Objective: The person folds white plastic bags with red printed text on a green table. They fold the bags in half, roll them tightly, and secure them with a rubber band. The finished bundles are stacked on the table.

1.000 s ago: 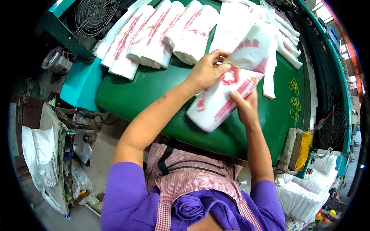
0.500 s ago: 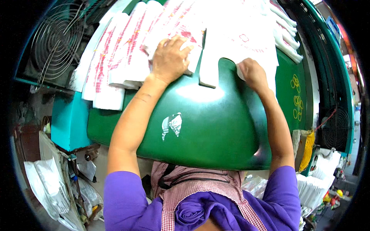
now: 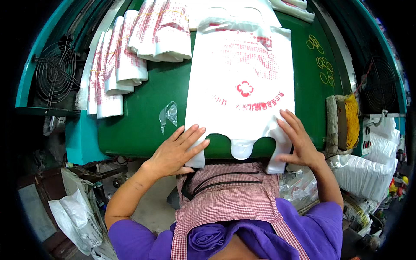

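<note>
A flat white plastic vest-style carrier bag, printed in red, lies on the green tabletop with its handle end toward me. Its two handle straps and the tongue between them reach over the near edge. My left hand rests its spread fingers on the left strap. Over at the right strap, my right hand touches the bag with fingers and thumb apart. Whether one bag or a thin stack lies there, I cannot tell.
Rolled bundles of printed bags with rubber bands lie at the left. Loose yellow rubber bands are on the right of the green table. A clear plastic scrap lies left of the bag. A yellow band hank hangs at the right edge.
The printed bag now lies flat near me, its straps at the near edge. Both hands have drawn back toward me, and my right hand has opened from a closed grip on white plastic.
</note>
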Tool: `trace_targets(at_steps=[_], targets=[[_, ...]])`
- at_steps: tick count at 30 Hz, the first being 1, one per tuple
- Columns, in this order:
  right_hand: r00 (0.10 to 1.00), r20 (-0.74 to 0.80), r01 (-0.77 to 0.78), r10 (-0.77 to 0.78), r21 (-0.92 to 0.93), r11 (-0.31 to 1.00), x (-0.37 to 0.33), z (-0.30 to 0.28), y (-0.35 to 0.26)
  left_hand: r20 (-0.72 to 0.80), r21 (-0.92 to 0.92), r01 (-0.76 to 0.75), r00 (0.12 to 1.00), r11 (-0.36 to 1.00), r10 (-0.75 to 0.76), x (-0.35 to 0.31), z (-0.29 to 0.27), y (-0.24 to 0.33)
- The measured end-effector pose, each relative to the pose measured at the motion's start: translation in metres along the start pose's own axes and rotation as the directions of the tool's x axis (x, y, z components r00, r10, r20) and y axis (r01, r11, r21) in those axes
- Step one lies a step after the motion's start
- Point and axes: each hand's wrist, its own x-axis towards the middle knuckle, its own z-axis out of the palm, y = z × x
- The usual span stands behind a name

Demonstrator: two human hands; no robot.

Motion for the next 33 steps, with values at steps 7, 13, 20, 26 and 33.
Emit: trace_targets(at_steps=[7, 13, 20, 26, 33], targets=[[0.975, -0.209, -0.137, 0.067, -0.338, 0.931, -0.063, 0.042, 0.033, -0.031, 0.133, -0.062, 0.997, 0.989, 0.066, 0.005, -0.012, -0.008], [0.972, -0.204, 0.100, -0.114, -0.074, 0.992, -0.055, 0.025, 0.024, -0.409, -0.257, -0.127, 0.912, 0.958, 0.012, 0.043, -0.023, -0.033], [0.938, -0.150, -0.149, 0.312, 0.638, 0.755, 0.072, -0.010, 0.011, -0.299, 0.059, 0.162, 0.944, 0.985, -0.137, 0.166, -0.037, -0.024], [0.991, -0.093, -0.101, 0.094, -0.075, 0.992, 0.084, 0.022, 0.009, -0.284, 0.226, -0.269, 0.901, 0.936, 0.328, 0.102, -0.029, 0.009], [0.976, -0.201, -0.122, 0.084, -0.183, 0.976, 0.091, 0.001, 0.045, -0.463, -0.116, -0.065, 0.886, 0.991, 0.004, 0.143, -0.036, 0.013]])
